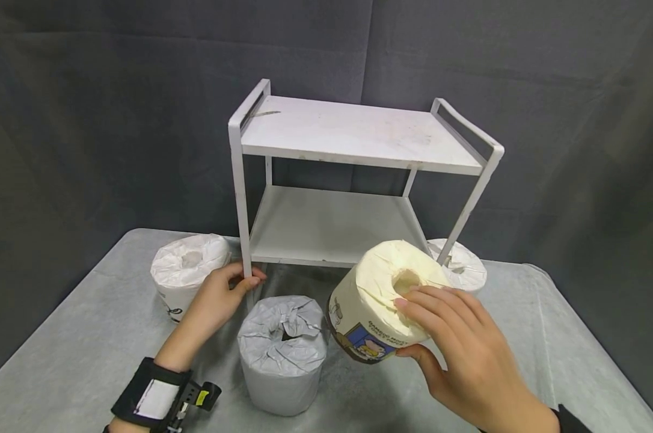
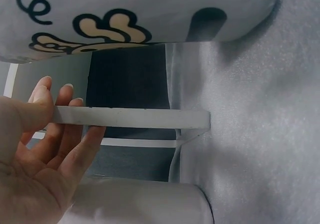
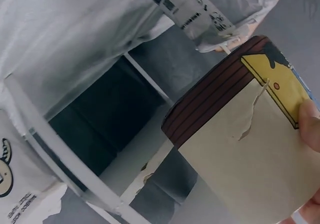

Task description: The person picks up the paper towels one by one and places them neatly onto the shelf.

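My right hand grips a pale yellow wrapped toilet paper roll by its side, fingers over the top near the core hole. The roll is tilted above the table, before the rack's lower shelf; its brown and yellow print shows in the right wrist view. My left hand pinches the front left leg of a white two-tier rack, just below the lower shelf. Between the hands, a grey-wrapped toilet paper roll stands upright on the table. A white roll stands beside my left hand.
Another white roll stands behind the rack's front right leg, partly hidden. The lower shelf sits above the pale cloth-covered table. A dark curtain hangs behind everything. A black band with a small device circles my left wrist.
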A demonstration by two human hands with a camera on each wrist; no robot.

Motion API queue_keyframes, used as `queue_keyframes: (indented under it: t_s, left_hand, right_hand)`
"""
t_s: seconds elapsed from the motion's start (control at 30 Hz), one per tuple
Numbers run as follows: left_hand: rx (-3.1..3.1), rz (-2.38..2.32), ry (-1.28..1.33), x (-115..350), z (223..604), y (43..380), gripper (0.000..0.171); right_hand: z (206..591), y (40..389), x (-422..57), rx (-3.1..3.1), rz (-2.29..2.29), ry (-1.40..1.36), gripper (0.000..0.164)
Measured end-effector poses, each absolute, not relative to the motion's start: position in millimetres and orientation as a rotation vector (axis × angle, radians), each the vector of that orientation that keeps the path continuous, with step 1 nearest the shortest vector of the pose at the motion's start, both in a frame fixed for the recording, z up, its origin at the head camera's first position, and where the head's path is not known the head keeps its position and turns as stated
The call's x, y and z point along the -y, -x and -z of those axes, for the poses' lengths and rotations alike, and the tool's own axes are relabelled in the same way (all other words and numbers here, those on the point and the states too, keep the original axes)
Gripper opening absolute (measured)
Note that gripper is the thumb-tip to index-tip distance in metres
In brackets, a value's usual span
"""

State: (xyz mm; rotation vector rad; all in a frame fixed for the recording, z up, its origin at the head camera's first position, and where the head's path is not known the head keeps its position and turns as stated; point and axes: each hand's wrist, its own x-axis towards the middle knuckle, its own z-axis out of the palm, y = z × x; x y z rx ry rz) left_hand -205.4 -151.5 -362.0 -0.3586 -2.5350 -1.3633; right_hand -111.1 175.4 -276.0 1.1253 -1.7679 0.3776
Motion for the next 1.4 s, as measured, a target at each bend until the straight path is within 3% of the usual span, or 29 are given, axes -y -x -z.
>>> queue_keyframes:
  t_s: [1.07, 1.4]
  left_hand:
    - [2.570, 1.383, 0.383, 153, 364, 207, 0.014]
    - [2.560, 1.385, 0.389, 153, 365, 208, 0.014]
  right_hand:
    - [252, 129, -149, 1.851, -0.509, -1.092, 0.044]
    - [246, 135, -146, 1.951, -0.515, -1.076, 0.067]
